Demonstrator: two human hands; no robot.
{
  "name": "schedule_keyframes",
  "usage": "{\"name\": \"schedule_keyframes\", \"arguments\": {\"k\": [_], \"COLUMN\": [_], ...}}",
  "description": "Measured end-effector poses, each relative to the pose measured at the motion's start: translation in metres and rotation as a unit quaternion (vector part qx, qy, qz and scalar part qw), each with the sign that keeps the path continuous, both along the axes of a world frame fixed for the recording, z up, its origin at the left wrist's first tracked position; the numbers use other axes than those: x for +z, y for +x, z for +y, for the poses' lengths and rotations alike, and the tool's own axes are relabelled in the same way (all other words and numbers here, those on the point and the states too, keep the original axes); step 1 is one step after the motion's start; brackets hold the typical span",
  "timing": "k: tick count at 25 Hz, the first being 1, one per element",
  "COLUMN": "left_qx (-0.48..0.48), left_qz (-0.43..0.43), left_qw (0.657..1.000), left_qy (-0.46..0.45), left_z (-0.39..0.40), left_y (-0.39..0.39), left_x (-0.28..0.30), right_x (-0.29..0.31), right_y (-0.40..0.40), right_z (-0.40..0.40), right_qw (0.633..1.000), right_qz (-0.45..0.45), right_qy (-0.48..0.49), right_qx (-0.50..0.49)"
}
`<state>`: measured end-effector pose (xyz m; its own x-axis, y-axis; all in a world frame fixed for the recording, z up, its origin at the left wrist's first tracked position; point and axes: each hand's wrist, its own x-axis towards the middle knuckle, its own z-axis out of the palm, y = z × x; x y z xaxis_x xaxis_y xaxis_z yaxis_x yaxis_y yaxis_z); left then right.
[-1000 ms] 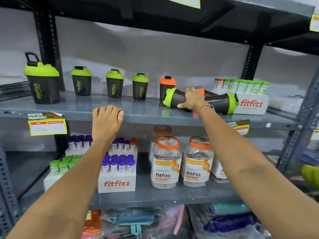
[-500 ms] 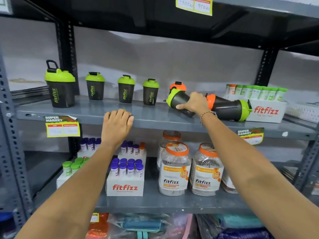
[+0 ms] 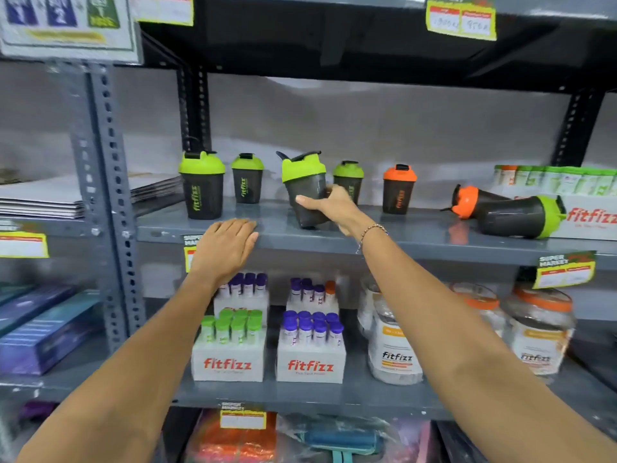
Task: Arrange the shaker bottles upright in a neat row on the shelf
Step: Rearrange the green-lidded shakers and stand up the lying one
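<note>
Even, fairly bright indoor light falls from the front onto the grey shelf (image 3: 400, 233), while the underside of the shelf above (image 3: 334, 55) sits in deep shadow. The wide lens bends the upright posts (image 3: 100, 195) at the edges. Jars (image 3: 541, 332) at lower right are smeared (motion blur), and price tags (image 3: 460, 20) are unreadable.

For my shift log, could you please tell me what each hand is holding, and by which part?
The right hand holds a tilted green-lidded shaker bottle by its dark body, below the lid. The left hand holds nothing; it rests flat on the shelf edge.
</note>
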<state>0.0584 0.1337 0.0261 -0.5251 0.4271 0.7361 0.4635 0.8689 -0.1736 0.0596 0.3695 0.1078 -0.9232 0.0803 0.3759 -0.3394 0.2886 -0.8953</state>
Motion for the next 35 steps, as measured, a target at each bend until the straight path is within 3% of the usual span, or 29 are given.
{"name": "schedule_keyframes", "arguments": {"k": [5, 12, 18, 32, 35], "left_qx": [-0.003, -0.031, -0.053, -0.044, -0.047], "left_qz": [0.022, 0.076, 0.153, 0.170, 0.162], "left_qw": [1.000, 0.994, 0.980, 0.977, 0.978], "left_qy": [0.016, 0.071, 0.113, 0.123, 0.121], "left_z": [-0.049, -0.058, -0.058, -0.056, -0.057], "left_y": [-0.015, -0.033, -0.046, -0.050, -0.047], "left_x": [-0.006, -0.015, -0.022, -0.027, -0.026], "right_x": [-0.008, -0.010, -0.015, -0.015, -0.013], "right_y": [-0.024, -0.050, -0.063, -0.058, -0.056], "right_z": [-0.054, -0.079, -0.068, -0.077, -0.076], "right_qw": [0.998, 0.998, 0.995, 0.994, 0.995], "right_qz": [-0.053, -0.055, -0.060, -0.066, -0.076], "right_qy": [0.003, 0.004, -0.076, 0.063, 0.036], "right_qx": [-0.013, -0.020, 0.032, -0.065, -0.051]}}
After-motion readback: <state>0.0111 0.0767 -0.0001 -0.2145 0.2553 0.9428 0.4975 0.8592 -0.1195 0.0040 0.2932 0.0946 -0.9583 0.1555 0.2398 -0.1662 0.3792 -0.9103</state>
